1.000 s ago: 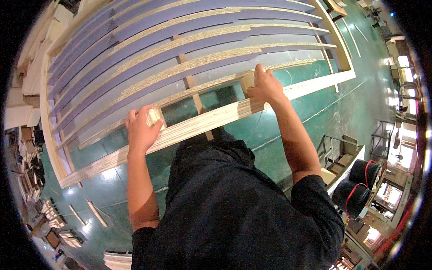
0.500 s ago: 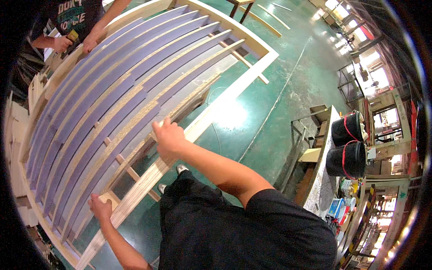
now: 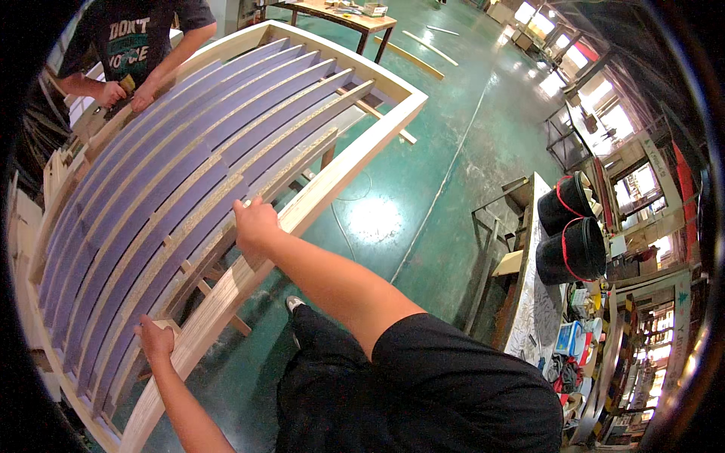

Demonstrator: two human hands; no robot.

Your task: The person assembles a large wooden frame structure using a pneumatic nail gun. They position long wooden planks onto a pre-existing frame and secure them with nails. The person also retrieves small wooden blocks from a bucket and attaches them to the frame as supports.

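A large wooden frame (image 3: 317, 202) spans the left half of the view, with several curved, purple-sided slats (image 3: 198, 175) standing on edge across it. My right hand (image 3: 257, 226) reaches over the near rail, its fingers bent at the slat nearest me; what they grip is partly hidden. Lower left, my left hand (image 3: 156, 341) also reaches over this rail, fingers curled beside a pale wood block (image 3: 171, 328). The hand hides whatever is inside its grasp. Beneath the slats, a few thin cross strips (image 3: 219, 302) show in the gap by the rail.
Across the frame, another person (image 3: 136, 57) in a dark T-shirt holds a small yellowish tool (image 3: 128, 83). A wooden table (image 3: 340, 16) stands beyond. Loose strips (image 3: 429, 47) lie on the green floor. To my right, a bench (image 3: 538, 302) carries two black buckets (image 3: 568, 249).
The view has shifted, bringing more of the other person and the far table into sight. Both my hands stay over the near rail, and more of that rail's side face shows.
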